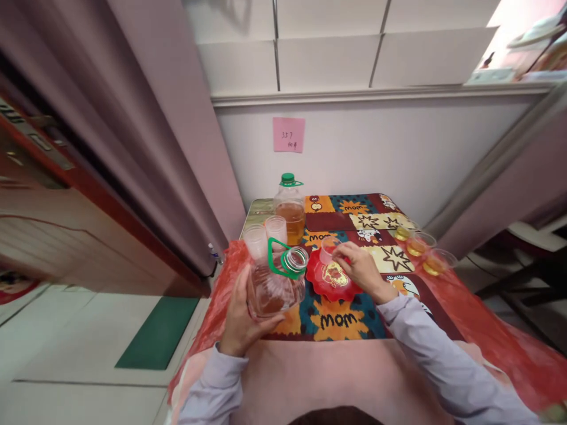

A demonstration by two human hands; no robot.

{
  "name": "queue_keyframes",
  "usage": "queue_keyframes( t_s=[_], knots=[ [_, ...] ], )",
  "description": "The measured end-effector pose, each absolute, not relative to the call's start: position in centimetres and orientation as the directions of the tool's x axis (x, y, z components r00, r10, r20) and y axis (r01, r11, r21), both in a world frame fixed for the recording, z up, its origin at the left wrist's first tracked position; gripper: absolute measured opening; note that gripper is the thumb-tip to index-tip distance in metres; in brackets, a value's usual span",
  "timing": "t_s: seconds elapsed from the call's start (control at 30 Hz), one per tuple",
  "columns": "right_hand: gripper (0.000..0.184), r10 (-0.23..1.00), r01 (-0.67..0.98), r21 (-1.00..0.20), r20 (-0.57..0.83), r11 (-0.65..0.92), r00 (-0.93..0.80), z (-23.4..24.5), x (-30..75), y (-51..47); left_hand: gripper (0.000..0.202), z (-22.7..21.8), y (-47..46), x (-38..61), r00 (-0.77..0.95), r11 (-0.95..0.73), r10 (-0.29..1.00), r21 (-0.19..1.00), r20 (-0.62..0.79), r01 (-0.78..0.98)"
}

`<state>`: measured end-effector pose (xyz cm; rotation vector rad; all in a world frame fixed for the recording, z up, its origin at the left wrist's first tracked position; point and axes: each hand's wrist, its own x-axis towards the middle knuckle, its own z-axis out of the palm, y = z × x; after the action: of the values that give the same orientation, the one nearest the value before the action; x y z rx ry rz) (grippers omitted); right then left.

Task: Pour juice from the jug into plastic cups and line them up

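Gripping jug [278, 294] in left hand [239, 321], cup [326, 251] in right hand [364, 270], over "mom" mat [339, 321], before "357" note [289, 135]

White panels [328, 62]: bright up top for you, with a faint grey shadow at the upper left.
Upper-right corner [522, 41]: there's your glare, almost washed to white.
Wall [376, 141]: soft, even light, duller than those panels.
Curtain [172, 130]: shaded folds on your left, stretched toward the edge.
Door [88, 236]: tilting hard, warped by your wide lens, detail smeared.
Mat [339, 320]: lettering legible right before you.
Clear bottle [274, 292]: small glints at your left hand [241, 316].
Red cover [505, 336]: sheen, blurring rightward.
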<state>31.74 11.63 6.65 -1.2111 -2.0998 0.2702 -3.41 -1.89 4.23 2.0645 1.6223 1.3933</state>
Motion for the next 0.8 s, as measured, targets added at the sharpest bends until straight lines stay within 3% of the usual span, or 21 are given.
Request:
queue_keyframes(
  t_s=[0.13, 0.3, 0.43, 0.53, 0.6, 0.7, 0.8],
  knots=[
    [0.018, 0.867, 0.743, -0.462, 0.368, 0.484, -0.336, 3.2, 32.8, 10.2, 0.127, 5.0, -1.7, -3.1, -0.047, -0.346, 0.869, 0.673, 0.492, 0.654],
    [0.013, 0.875, 0.754, -0.455, 0.343, 0.474, -0.342, 2.5, 32.8, 9.5, 0.13, 5.5, -1.8, -2.8, -0.06, -0.335, 0.874, 0.687, 0.482, 0.645],
    [0.046, 0.875, 0.752, -0.481, 0.406, 0.451, -0.265, 3.5, 33.7, 9.4, 0.128, 5.8, -1.7, -2.5, -0.041, -0.355, 0.855, 0.642, 0.516, 0.68],
    [0.058, 0.876, 0.691, -0.582, 0.456, 0.429, -0.16, 4.6, 34.3, 9.9, 0.124, 6.0, -1.5, -2.3, -0.02, -0.371, 0.842, 0.603, 0.54, 0.706],
    [0.064, 0.886, 0.572, -0.714, 0.462, 0.404, -0.049, 5.1, 33.9, 10.3, 0.123, 6.0, -1.5, -2.2, -0.014, -0.361, 0.846, 0.591, 0.533, 0.721],
    [0.068, 0.903, 0.222, -0.898, 0.412, 0.38, 0.124, 5.3, 31.5, 9.9, 0.127, 6.0, -1.4, -2.1, -0.002, -0.349, 0.86, 0.591, 0.51, 0.728],
    [0.083, 0.925, -0.138, -0.915, 0.378, 0.38, 0.039, 4.7, 27.1, 8.2, 0.128, 6.0, -1.3, -2.0, 0.015, -0.349, 0.868, 0.588, 0.496, 0.73]
  ],
)
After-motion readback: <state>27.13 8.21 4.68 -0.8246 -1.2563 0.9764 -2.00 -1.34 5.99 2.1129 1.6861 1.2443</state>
